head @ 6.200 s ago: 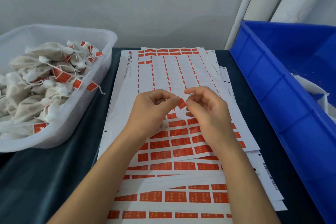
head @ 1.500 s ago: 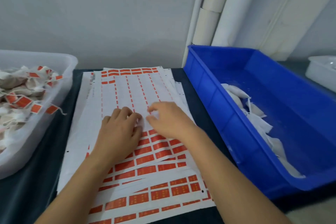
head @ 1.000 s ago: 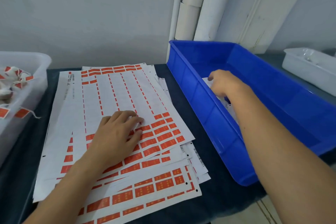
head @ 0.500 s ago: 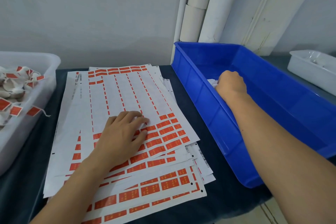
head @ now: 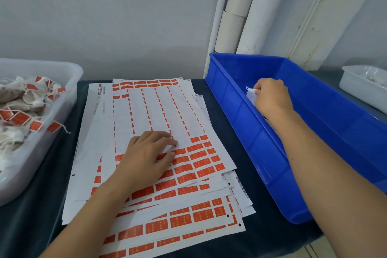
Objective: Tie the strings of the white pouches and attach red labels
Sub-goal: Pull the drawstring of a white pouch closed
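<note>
A stack of white sheets with red labels (head: pixel 194 157) lies in the middle of the dark table. My left hand (head: pixel 146 157) rests flat on the top sheet, fingers spread over the labels. My right hand (head: pixel 271 98) is inside the blue bin (head: pixel 261 151) on the right and grips a white pouch (head: pixel 250 95) near the bin's left wall. Most of that pouch is hidden behind my fingers. On the left, a clear tub (head: pixel 69 94) holds several white pouches with red labels (head: pixel 19 118) on their strings.
A white tray (head: pixel 360 86) stands at the far right behind the blue bin. White pipes (head: pixel 236 16) run up the wall behind the bin. The table's front edge drops off at the lower right.
My right hand left the label sheet, reached into the blue bin and took hold of a pouch, which it now lifts slightly. My left hand stayed flat on the sheets.
</note>
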